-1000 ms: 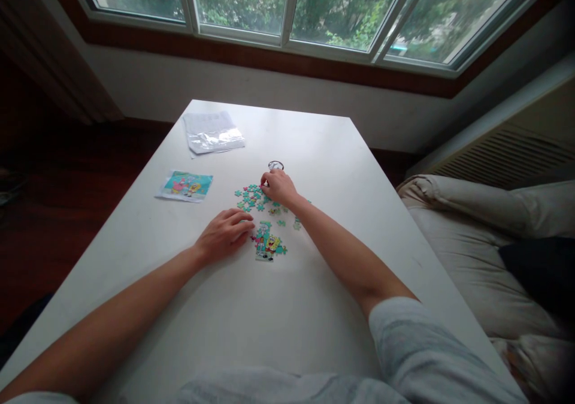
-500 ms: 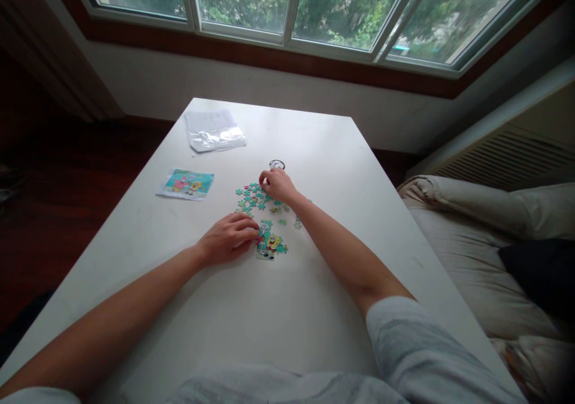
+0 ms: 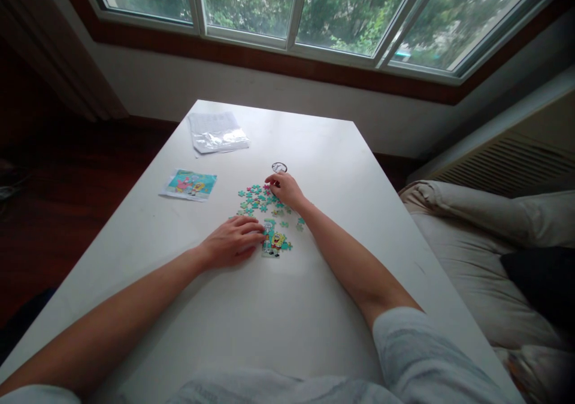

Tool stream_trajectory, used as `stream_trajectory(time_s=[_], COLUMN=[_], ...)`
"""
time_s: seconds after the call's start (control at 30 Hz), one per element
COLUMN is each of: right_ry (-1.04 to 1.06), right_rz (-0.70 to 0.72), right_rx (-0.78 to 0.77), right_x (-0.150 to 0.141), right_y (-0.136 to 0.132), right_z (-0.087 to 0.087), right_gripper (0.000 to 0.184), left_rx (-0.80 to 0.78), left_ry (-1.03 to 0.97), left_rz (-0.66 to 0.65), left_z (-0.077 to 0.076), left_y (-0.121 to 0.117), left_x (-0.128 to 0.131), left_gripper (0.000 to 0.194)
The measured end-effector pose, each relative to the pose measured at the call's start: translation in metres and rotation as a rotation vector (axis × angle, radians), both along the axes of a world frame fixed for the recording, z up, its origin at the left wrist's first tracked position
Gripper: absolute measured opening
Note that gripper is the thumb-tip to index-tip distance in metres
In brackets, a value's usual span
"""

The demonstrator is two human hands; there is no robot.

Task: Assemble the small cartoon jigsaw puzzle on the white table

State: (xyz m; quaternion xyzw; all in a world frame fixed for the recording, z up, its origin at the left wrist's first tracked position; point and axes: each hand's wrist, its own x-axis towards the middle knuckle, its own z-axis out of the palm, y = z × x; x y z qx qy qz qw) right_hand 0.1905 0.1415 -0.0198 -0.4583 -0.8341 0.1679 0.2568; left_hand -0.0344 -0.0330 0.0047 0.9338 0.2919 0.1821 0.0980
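White table (image 3: 314,308) is being partly covered by jigsaw parts, grouped around its middle. Joined section (image 3: 276,243) is being kept flat, printed side up, with a yellow square character and a taller pale figure being shown on teal. Its left edge is being met by the fingertips of the left hand (image 3: 233,240); palm is being held down, fingers slightly apart, nothing being visibly gripped. Whether the edge is being pressed or only touched can't be told

Loose pieces (image 3: 254,202), mostly teal with some pink, are being spread just beyond the joined section, a few being set off to its right. Far side of that spread is being reached by the right hand (image 3: 286,190), thumb and fingers being curled toward each other beside a pink piece. Whether a piece is being pinched can't be told, tips too small

Round dark-rimmed item (image 3: 279,168) is being seated just beyond the right hand. Printed picture sheet (image 3: 191,184) is being laid left of the loose pieces, apart from them, with pink and yellow characters being shown. Clear plastic sleeve (image 3: 218,135) with white paper is being placed farther back, near the table's far left corner
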Motion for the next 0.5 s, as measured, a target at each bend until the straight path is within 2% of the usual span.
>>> stream_trajectory(time_s=[0.3, 0.5], right_ry=[-0.156, -0.262], right_rz=[-0.008, 0.049], right_rx=[0.044, -0.060], right_x=[-0.009, -0.010], right_y=[-0.002, 0.008], right_z=[0.005, 0.015], right_gripper=[0.017, 0.016], left_rx=[0.020, 0.018], left_ry=[-0.003, 0.012], left_rz=[-0.008, 0.001], left_z=[0.004, 0.001], left_y=[-0.001, 0.000], left_x=[0.002, 0.002], left_gripper=[0.039, 0.039])
